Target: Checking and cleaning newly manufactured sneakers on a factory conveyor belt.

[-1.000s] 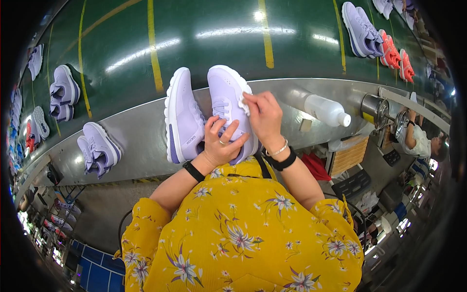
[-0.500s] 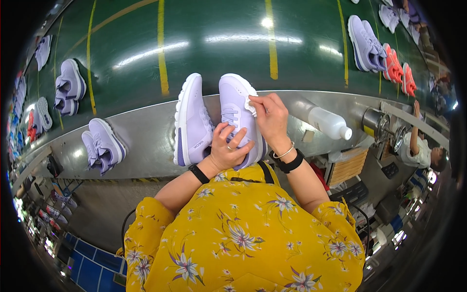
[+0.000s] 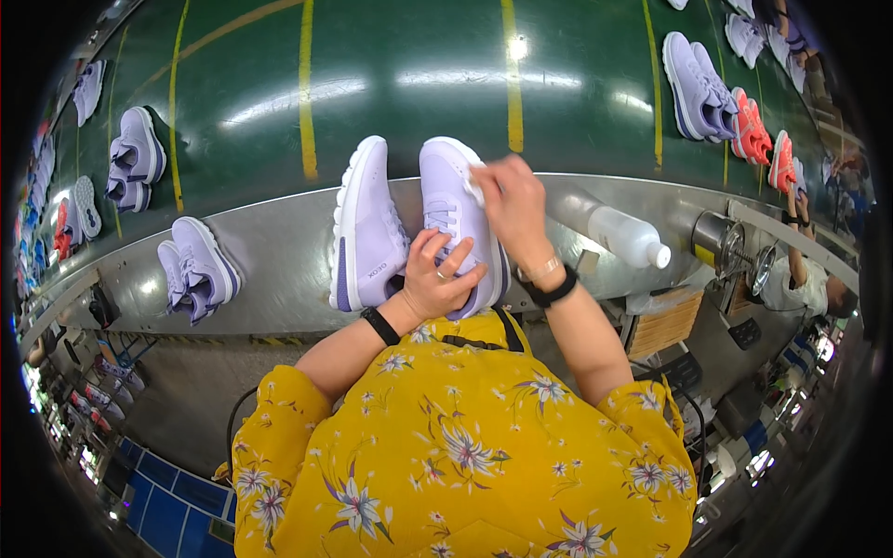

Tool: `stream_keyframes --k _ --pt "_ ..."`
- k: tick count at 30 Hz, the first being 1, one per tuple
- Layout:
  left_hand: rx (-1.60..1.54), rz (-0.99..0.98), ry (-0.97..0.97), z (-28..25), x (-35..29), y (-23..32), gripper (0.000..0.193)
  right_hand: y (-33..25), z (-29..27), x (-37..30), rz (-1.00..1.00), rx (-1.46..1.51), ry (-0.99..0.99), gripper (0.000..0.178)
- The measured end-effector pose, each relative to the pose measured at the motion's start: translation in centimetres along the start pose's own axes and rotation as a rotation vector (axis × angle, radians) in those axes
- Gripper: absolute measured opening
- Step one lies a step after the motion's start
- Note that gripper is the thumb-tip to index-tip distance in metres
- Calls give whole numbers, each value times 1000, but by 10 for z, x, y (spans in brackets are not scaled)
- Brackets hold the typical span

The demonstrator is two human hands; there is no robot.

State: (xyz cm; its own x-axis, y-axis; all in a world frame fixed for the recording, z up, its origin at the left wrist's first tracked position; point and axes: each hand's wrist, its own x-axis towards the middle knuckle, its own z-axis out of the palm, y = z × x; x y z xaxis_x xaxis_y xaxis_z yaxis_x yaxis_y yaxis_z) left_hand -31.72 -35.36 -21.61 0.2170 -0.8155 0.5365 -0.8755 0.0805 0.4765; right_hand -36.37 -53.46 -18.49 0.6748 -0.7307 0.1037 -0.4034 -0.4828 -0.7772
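Two lilac sneakers with white soles lie side by side on the metal ledge (image 3: 279, 246). My left hand (image 3: 435, 284) grips the heel end of the right sneaker (image 3: 446, 200). My right hand (image 3: 510, 206) presses a small white cloth (image 3: 476, 184) against that sneaker's toe side. The left sneaker (image 3: 365, 232) lies on its side just left of it, untouched.
A white plastic bottle (image 3: 625, 237) lies on the ledge to the right. Another lilac pair (image 3: 195, 270) sits at the left, and more pairs (image 3: 702, 88) ride the green conveyor belt (image 3: 400, 84). Another person (image 3: 805, 279) works at far right beside a metal can (image 3: 714, 240).
My right hand with the cloth has slid along the right sneaker's upper near the toe. My left hand keeps its grip at the heel.
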Motion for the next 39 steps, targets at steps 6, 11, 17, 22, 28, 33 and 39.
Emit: stream_keyframes --k 6,11,17,22,28,33,39 --pt "42 -2 6 4 -2 2 25 8 24 35 10 4 -59 9" --pt "22 15 13 6 -6 -1 28 4 0 1 63 43 -35 10" --pt "59 5 -25 7 7 7 31 18 13 34 9 65 -37 10" --pt "46 4 -24 7 2 2 25 20 -9 -15 -2 50 -9 12" --pt "67 0 -2 5 2 6 28 22 -52 -95 21 61 -231 9" --pt "40 -23 -53 5 15 15 27 39 -90 -129 106 152 -357 11" --pt "-164 -107 -208 -2 49 34 40 60 -85 -135 327 76 47 13"
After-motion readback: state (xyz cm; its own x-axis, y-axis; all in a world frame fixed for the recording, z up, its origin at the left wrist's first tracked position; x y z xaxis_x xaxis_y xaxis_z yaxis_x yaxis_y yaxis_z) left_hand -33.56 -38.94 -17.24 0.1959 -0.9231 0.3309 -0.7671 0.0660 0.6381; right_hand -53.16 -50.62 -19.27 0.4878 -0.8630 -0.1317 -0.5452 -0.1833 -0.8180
